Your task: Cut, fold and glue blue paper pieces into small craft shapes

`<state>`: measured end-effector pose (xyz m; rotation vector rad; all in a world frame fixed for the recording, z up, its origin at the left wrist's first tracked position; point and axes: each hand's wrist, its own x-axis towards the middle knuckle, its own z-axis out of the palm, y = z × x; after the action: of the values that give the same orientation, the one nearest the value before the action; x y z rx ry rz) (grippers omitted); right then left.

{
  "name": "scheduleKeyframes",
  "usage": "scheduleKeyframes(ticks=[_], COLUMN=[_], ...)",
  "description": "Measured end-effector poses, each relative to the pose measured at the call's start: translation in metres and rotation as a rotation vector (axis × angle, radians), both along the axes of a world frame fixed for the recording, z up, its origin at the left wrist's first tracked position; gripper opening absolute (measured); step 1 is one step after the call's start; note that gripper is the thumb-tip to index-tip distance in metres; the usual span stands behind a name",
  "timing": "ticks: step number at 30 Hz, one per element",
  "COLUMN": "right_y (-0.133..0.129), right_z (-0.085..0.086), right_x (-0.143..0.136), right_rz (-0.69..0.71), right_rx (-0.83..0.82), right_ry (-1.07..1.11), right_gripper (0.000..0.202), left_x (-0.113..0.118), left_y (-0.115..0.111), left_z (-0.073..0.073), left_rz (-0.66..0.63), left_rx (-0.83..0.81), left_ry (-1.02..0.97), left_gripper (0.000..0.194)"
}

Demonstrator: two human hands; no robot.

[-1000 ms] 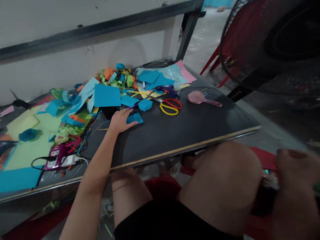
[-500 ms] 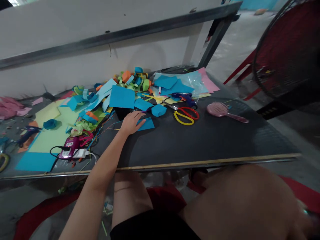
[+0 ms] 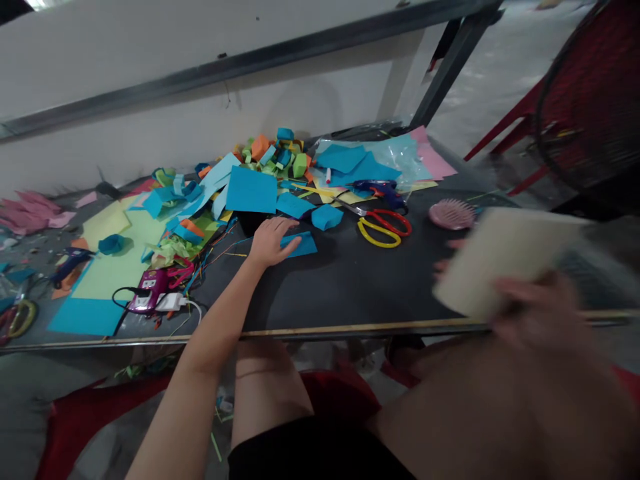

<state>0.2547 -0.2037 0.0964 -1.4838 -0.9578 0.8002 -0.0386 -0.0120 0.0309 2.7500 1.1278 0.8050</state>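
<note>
My left hand [image 3: 273,241] rests palm down on the dark table, fingers loosely spread. Its fingertips lie at the edge of a small blue paper piece [image 3: 303,245]. Just behind it stands a dark object topped by a blue square sheet [image 3: 251,190]. At the right, my right hand [image 3: 543,310] grips a pale cream rectangle of paper or card [image 3: 500,257], tilted above the table's front edge. Motion smears this hand, and whether it holds one sheet or a stack is unclear. The cream piece hides the handle of a pink hairbrush [image 3: 453,214].
Scissors with red and yellow handles [image 3: 385,228] lie mid-table, near a blue glue gun [image 3: 383,191]. Folded paper strips [image 3: 280,157] are heaped by the wall. A purple power socket [image 3: 151,291] with cables sits left. A fan [image 3: 590,100] stands at the right.
My right hand has come up from the lower right with the cream piece, now over the table's right part. My left hand stays by the blue paper. The view has shifted slightly.
</note>
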Motion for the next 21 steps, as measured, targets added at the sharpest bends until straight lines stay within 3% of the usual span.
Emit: scheduleKeyframes(ticks=[4,7,12,17,21], right_y=[0.080,0.109,0.113,0.109,0.112], right_z=[-0.022,-0.033,-0.052,-0.073,-0.079], right_x=[-0.056,-0.089,-0.114,-0.121,-0.119], right_rz=[0.346,0.492,0.457,0.398,0.355], right_rx=[-0.027,-0.084,-0.049,-0.008,-0.063], right_ry=[0.364,0.429,0.583,0.615,0.635], right_gripper=[0.063,0.048,0.042,0.059,0.053], left_x=[0.001,0.010,0.022,0.023,0.021], left_y=[-0.001,-0.002,-0.007,-0.007,-0.001], left_z=[-0.004,-0.014,-0.018,-0.011,-0.013], left_rz=[-0.224,-0.274,-0.317,-0.347,-0.243], left_rx=[-0.147,-0.393,-0.763,-0.883,-0.957], left_ry=[-0.151,-0.410,-0.723,-0.794,-0.845], left_gripper=[0.069,0.079,0.078,0.069,0.062])
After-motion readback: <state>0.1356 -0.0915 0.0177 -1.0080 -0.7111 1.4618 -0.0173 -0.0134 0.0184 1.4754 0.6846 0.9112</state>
